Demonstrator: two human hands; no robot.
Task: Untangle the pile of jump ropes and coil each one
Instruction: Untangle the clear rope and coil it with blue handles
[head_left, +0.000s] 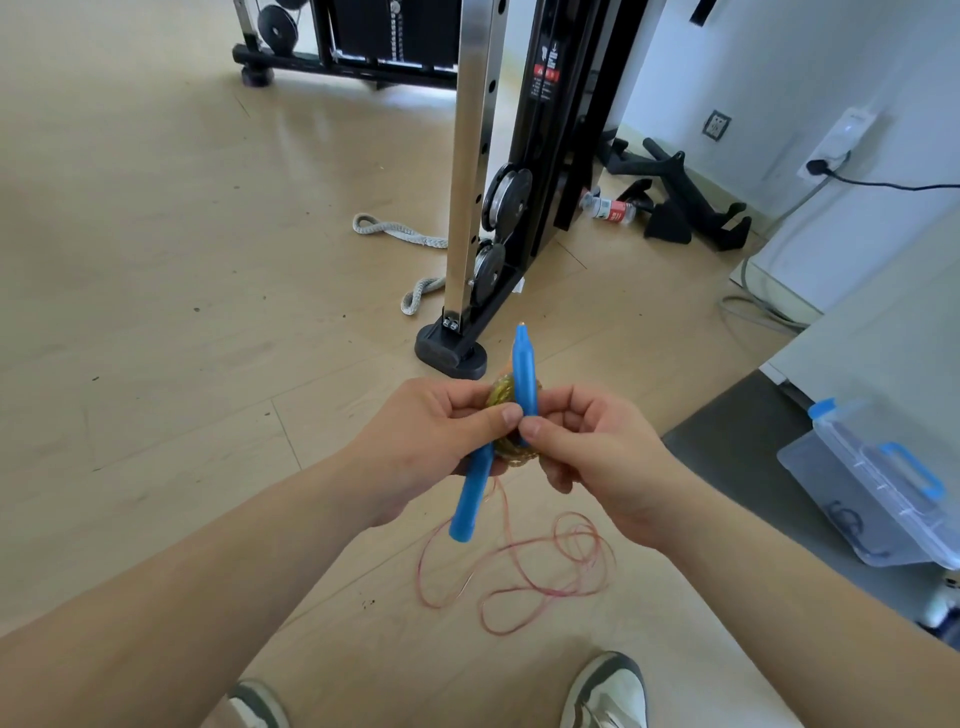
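1. Wooden floor (156, 312) was seen under everything, and a black gym machine (545, 156) was stood on it behind.
2. A clear plastic box (857, 483) was placed at the right side.
3. A thin red rope (545, 561) was laid in loose loops on the floor, below the hands.
4. A yellowish coiled rope (500, 393) was held in the air between both hands; it was gripped by the left hand (431, 431) together with the lower blue handle (470, 504).
5. The upper blue handle (523, 374), pointed upward, was pinched by the right hand (597, 447).

Wood floor (156, 312) bears red jump rope (524, 545), grey rope (395, 231).
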